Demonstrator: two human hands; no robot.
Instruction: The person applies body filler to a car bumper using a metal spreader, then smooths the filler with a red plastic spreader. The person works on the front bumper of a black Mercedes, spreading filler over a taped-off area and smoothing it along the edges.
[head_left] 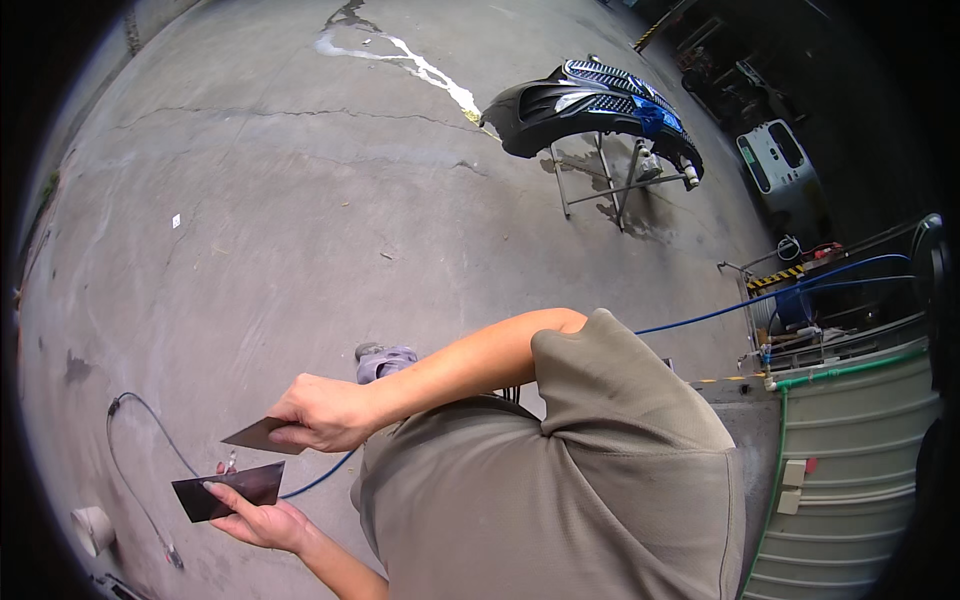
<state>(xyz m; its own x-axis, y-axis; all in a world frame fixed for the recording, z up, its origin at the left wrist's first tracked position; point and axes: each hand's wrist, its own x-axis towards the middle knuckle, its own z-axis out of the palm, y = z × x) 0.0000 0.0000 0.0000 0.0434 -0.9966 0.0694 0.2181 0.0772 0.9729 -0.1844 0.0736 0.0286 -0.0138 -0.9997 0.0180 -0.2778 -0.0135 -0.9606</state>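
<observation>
My left hand [262, 522], low on the left, grips a dark, glossy rectangular plate [240, 490], the thumb lying on its upper face and the fingers beneath. Just above it, my right hand [325, 412] is closed round a thin, flat grey scraper [258, 437] whose free edge points left. The scraper hangs close over the plate; whether the two touch I cannot tell. Some fingertips of the left hand show past the plate's far edge, next to a small pale thing too small to name. My right arm crosses in front of my body.
A dark car bumper [590, 110] rests on a metal stand [612, 185] at the far right. Blue hose [325, 475] runs over the concrete near my hands. A white bucket [92, 530] lies at lower left. Ribbed panelling [850, 460] and shelving [800, 320] stand on the right.
</observation>
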